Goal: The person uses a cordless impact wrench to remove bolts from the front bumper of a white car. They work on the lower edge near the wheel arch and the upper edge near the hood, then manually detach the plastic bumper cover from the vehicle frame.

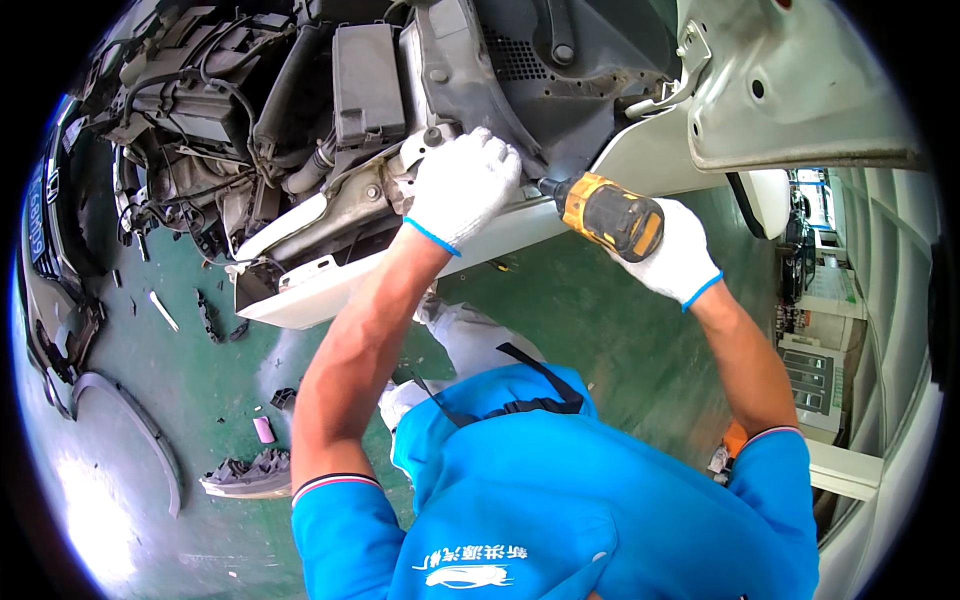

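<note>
My left hand (pixel 466 182), in a white glove with a blue cuff, is closed at the upper edge of a car's white fender (pixel 505 236). Its fingertips are curled out of sight, so whatever they grip is hidden. In my right hand (pixel 682 252), gloved the same way, is a yellow and black cordless impact driver (pixel 612 216). The driver's dark nose points left, toward the fender edge just beside my left hand. A grey-black box cover (pixel 368 82) lies beyond my left hand in the engine bay, next to the dark cowl (pixel 590 110).
A white hinged panel (pixel 800 85) rises at the upper right. Engine parts and hoses (pixel 205 105) fill the upper left. On the green floor lie a detached bumper (pixel 62 300), a curved grey strip (pixel 135 425), a broken lamp-like part (pixel 250 476) and a pink object (pixel 264 430).
</note>
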The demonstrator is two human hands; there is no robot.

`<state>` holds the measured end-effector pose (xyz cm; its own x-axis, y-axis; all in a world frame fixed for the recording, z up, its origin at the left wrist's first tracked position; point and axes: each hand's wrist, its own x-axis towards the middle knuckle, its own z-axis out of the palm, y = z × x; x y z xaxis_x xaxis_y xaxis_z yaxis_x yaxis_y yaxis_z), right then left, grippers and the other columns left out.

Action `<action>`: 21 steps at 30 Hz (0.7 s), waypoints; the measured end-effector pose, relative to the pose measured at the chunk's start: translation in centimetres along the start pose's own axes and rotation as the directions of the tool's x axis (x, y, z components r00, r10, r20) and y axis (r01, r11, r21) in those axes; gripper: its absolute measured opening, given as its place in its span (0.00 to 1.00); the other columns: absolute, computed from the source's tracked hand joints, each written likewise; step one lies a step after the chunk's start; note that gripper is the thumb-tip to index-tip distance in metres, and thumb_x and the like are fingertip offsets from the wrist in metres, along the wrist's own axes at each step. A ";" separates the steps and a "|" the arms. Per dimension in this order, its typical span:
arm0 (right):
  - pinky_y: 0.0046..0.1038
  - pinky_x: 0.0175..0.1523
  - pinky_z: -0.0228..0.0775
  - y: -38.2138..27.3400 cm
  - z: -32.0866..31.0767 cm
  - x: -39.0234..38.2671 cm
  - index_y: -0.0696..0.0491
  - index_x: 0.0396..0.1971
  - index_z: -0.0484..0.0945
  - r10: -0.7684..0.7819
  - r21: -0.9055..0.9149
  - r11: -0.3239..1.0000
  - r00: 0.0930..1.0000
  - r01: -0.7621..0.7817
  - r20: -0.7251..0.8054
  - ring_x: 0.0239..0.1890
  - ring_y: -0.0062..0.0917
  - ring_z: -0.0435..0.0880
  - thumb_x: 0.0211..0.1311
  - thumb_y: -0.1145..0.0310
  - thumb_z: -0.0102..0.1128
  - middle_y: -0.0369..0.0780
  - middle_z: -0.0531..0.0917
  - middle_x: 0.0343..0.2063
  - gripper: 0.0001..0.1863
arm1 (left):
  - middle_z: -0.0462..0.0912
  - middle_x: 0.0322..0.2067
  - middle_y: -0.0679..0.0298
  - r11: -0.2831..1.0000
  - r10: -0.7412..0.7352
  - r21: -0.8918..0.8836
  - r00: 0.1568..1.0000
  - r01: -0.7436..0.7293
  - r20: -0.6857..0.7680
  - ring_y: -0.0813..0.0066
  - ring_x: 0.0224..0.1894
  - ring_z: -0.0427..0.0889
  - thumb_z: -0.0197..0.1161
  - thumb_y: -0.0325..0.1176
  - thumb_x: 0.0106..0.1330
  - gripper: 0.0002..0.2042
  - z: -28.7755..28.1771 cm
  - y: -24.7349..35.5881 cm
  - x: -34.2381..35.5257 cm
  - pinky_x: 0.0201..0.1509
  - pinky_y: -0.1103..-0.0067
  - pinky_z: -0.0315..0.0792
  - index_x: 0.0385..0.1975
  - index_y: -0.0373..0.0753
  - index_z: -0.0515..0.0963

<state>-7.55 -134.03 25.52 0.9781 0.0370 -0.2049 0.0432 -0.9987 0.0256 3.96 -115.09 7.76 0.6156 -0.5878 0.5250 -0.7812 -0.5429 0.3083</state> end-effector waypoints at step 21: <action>0.43 0.49 0.79 1.2 -3.0 4.0 0.48 0.38 0.86 -0.069 -0.122 0.987 0.968 0.100 0.240 0.43 0.46 0.86 0.56 0.60 0.67 0.45 0.88 0.37 0.12 | 0.87 0.26 0.52 0.998 0.026 -0.054 0.972 -0.014 0.231 0.51 0.32 0.89 0.67 0.33 0.51 0.07 -2.5 0.7 4.7 0.36 0.62 0.82 0.27 0.41 0.89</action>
<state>-3.01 -134.99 27.67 0.8952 0.0963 -0.4351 0.1655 -0.9784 0.1240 5.99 -116.72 12.43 0.6022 -0.7247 0.3350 -0.7943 -0.5014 0.3430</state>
